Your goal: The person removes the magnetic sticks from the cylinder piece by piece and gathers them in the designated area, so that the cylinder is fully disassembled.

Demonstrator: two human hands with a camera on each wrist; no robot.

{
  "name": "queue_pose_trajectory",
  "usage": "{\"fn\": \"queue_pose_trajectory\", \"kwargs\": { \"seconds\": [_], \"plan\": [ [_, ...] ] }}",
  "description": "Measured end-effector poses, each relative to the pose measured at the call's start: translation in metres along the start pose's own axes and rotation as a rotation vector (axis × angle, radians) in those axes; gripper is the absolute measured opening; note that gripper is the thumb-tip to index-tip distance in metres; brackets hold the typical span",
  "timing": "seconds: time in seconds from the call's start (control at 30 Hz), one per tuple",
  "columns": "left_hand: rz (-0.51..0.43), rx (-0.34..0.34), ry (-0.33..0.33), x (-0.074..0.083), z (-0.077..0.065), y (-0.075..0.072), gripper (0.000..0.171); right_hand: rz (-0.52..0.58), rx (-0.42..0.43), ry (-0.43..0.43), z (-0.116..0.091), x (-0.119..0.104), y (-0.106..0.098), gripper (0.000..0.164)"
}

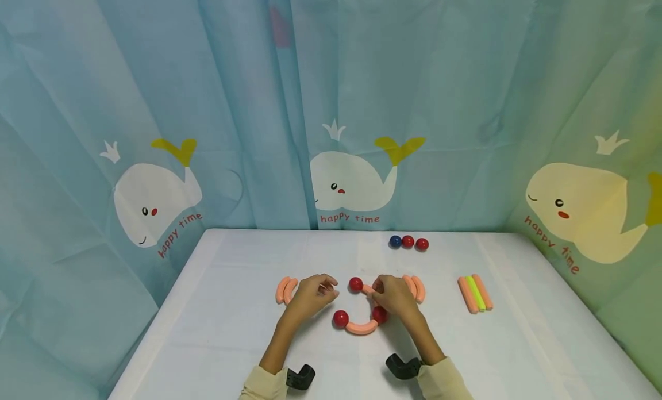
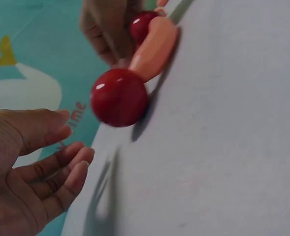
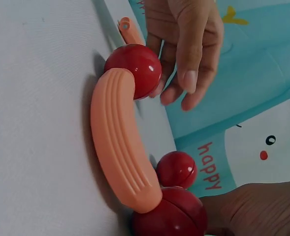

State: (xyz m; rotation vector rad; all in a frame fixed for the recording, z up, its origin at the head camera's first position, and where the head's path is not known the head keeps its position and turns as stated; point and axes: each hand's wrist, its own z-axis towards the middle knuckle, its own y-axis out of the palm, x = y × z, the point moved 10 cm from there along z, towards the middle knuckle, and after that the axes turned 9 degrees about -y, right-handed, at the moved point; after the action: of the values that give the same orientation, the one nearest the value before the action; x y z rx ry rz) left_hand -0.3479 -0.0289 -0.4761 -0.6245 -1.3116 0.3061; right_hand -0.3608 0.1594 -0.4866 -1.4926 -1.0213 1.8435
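Note:
Red balls and curved orange sticks form a partial ring in the head view. At its bottom, one curved stick (image 1: 361, 329) joins a left red ball (image 1: 341, 318) to a right red ball (image 1: 380, 314). My right hand (image 1: 395, 296) pinches another orange stick (image 1: 368, 289), whose far end meets the upper red ball (image 1: 355, 284); its fingers hide part of that stick. Left of the ring, my left hand (image 1: 313, 295) hovers with loosely bent fingers, holding nothing. In the left wrist view its fingers (image 2: 68, 184) stand apart from the nearest ball (image 2: 119, 97).
Two orange curved sticks (image 1: 282, 289) lie beside the left hand, two more (image 1: 419, 289) beyond the right. Orange and green straight sticks (image 1: 475, 293) lie at the right. A blue ball (image 1: 395, 242) and two red balls (image 1: 408, 242) sit near the table's back edge, before a whale-print curtain (image 1: 455, 89).

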Motion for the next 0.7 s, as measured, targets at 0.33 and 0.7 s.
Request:
{"fn": "queue_pose_trajectory", "kwargs": {
  "seconds": [0.33,0.7],
  "plan": [
    [-0.006,-0.034,-0.043,-0.007,0.000,0.015,0.030,0.088,0.018,-0.151,0.004,-0.011,0.007,0.006],
    [0.028,-0.003,0.007,-0.001,0.001,0.021,0.030,0.140,0.021,-0.220,0.005,-0.017,0.011,0.006]
  ]
}}
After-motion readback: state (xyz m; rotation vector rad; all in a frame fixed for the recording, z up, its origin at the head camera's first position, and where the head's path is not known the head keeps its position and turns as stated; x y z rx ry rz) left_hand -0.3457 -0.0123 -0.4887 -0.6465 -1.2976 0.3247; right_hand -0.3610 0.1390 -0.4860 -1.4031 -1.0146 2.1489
